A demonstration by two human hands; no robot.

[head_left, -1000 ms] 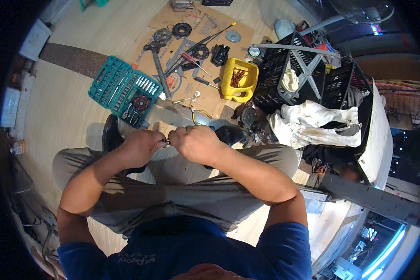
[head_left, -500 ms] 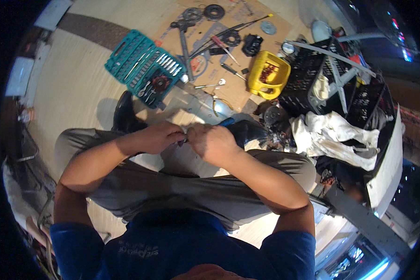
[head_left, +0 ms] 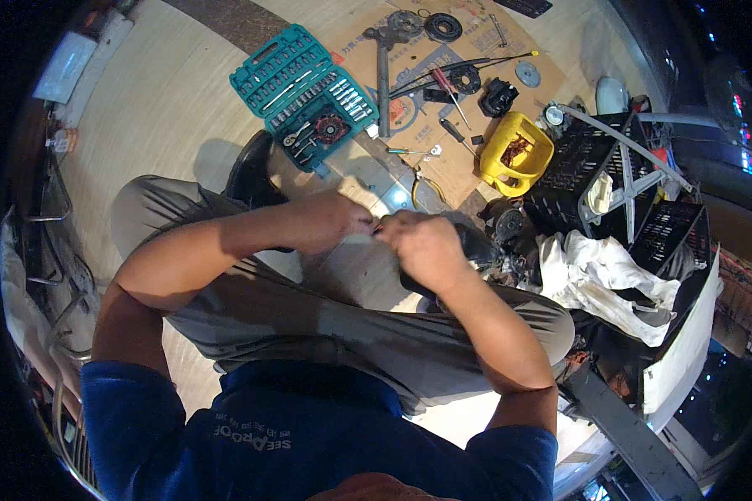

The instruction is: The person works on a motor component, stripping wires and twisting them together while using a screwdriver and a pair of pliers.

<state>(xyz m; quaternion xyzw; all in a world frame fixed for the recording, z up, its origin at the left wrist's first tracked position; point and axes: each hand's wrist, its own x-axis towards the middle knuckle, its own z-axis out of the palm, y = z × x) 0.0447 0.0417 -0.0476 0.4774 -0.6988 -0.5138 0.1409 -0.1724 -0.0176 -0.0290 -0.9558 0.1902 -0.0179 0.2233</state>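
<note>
My left hand (head_left: 336, 222) and my right hand (head_left: 430, 250) meet above my crossed legs, with fingertips almost touching. Both are closed in a pinch around something small and dark, mostly covered by the fingers; its kind cannot be made out. Just beyond them, pliers with yellow handles (head_left: 430, 192) lie on the floor. A teal socket set case (head_left: 292, 35) stands open to the far left, full of sockets and bits. On the cardboard (head_left: 426, 179) are a hammer (head_left: 383, 83), a red-handled screwdriver (head_left: 442, 81) and a dark-handled screwdriver (head_left: 452, 129).
A cut-open yellow jug (head_left: 506, 177) with reddish-brown pieces inside stands on the right. Past it are a black crate (head_left: 560, 171) with metal bars across it and a heap of white cloth (head_left: 597, 280). Round dark parts, including a ring (head_left: 443, 27), lie at the back.
The view has shifted, so the floor items sit lower and further right. My hands have drawn slightly apart, and my right hand looks a little blurred.
</note>
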